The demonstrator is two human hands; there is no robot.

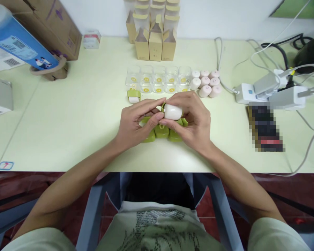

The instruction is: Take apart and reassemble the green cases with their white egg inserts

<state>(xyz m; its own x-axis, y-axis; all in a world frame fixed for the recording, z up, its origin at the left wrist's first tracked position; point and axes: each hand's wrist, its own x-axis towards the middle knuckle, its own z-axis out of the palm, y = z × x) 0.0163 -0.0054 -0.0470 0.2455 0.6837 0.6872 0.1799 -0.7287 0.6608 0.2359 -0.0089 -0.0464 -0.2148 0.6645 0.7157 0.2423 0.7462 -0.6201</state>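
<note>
Above the table, both my hands hold a small white rounded piece [173,112] with green edging at its ends. My left hand [133,122] pinches its left end, where a green part shows between thumb and fingertips. My right hand [197,120] curls round the right end, with its thumb underneath. Below the hands lie several glossy green covers [161,131], partly hidden by the fingers. Just beyond my left hand sits a green cover with a white piece in it [134,96]. Farther back are rows of clear plastic cups [159,75] with yellow marks, beside several pale pink and white rounded pieces [205,82].
Open cardboard boxes [155,45] stand against the wall. At the left are a blue cylinder [23,45] in a brown holder, a large carton [60,28] and a small white box [91,39]. A power strip [244,93], cables and a blurred-out phone-like object [265,129] lie at the right.
</note>
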